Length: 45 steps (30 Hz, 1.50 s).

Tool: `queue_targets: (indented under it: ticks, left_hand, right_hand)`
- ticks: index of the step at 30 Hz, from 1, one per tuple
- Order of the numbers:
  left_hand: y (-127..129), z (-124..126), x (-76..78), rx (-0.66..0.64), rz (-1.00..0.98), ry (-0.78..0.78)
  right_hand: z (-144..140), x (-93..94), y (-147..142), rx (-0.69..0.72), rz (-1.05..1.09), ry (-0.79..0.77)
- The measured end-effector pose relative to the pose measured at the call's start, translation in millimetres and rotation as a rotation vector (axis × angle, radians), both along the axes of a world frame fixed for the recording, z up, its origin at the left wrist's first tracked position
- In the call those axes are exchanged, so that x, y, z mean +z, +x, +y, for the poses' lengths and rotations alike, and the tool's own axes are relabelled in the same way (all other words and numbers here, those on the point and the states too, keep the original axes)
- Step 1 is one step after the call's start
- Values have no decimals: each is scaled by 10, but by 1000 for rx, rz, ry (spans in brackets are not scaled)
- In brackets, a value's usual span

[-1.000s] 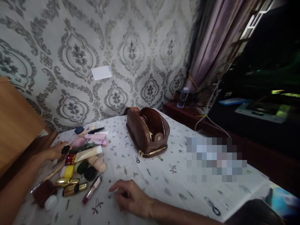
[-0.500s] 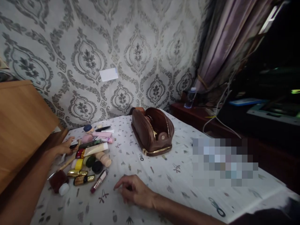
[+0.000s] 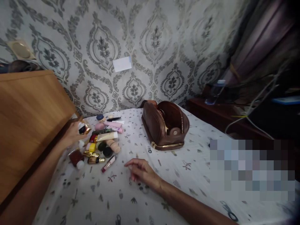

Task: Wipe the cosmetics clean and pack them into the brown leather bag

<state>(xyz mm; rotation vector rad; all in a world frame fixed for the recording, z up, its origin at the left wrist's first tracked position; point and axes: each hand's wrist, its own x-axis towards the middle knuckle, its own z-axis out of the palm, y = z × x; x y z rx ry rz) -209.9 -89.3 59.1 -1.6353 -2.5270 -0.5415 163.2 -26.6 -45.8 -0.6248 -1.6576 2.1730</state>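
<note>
At the far left of a spread of cosmetics, my left hand (image 3: 73, 132) has its fingers closed around a small shiny container (image 3: 87, 125) with dark and white parts, whose kind is unclear. Close by lie a cream tube (image 3: 107, 136), a yellow-capped item (image 3: 92, 147), gold-coloured tubes (image 3: 96, 160) and a bottle of dark red liquid (image 3: 76, 157). My right hand (image 3: 142, 171) hovers low over the cloth, empty, its index finger stretched out and the others loosely bent. Nearest to it is a lip gloss tube (image 3: 109, 164). Beyond stands a brown toiletry bag (image 3: 153, 126), its top unzipped.
A wooden panel (image 3: 35, 125) rises along the left edge. Patterned cloth (image 3: 131, 204) covers the surface, with a papered wall (image 3: 150, 47) behind. On the right are a water bottle (image 3: 215, 92), a white cable (image 3: 254, 125) and a blurred-out patch.
The view has turned left, so the bag and cosmetics appear farther right and higher. My left hand still grips the container, and it is slightly farther from the pile. My right hand stays empty.
</note>
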Motion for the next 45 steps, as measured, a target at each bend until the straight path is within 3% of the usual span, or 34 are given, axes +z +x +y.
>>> queue_targets:
  ticks: [4, 7, 9, 12, 16, 20, 23, 31, 34, 38, 41, 45]
  left_hand:
    - [982, -176, -119, -272, -54, 19]
    - [1745, -247, -365, -313, -72, 25]
    - [2105, -269, -553, -370, -96, 71]
    - [2397, -304, -795, -392, -108, 106]
    - [2510, -449, -933, -423, -138, 51]
    - [2514, -709, -889, -473, -71, -17]
    - [2514, -869, -882, -436, -8, -39]
    - [2567, -937, -1091, -306, 59, 132]
    - [2533, -943, -954, -231, -2, 247]
    - [2595, -862, -599, -78, -125, 448]
    - [2753, -678, -425, -208, -63, 566]
    - [2922, -439, -493, -524, 155, 460]
  right_hand:
    - [-15, 4, -7, -59, 60, 56]
    - [-17, 27, -6, -170, 100, 125]
    - [2, 57, 6, -208, 120, 213]
    - [61, 93, 63, -198, 103, 370]
    - [134, 91, 211, -130, 48, 422]
    - [127, 37, 342, -104, 84, 432]
    - [103, -3, 382, -118, 64, 493]
    - [94, -10, 430, -100, 66, 549]
    - [98, -28, 431, -101, 52, 558]
    - [100, -65, 421, -107, 52, 613]
    - [98, -86, 421, -107, 65, 663]
    - [101, -100, 434, -133, 105, 756]
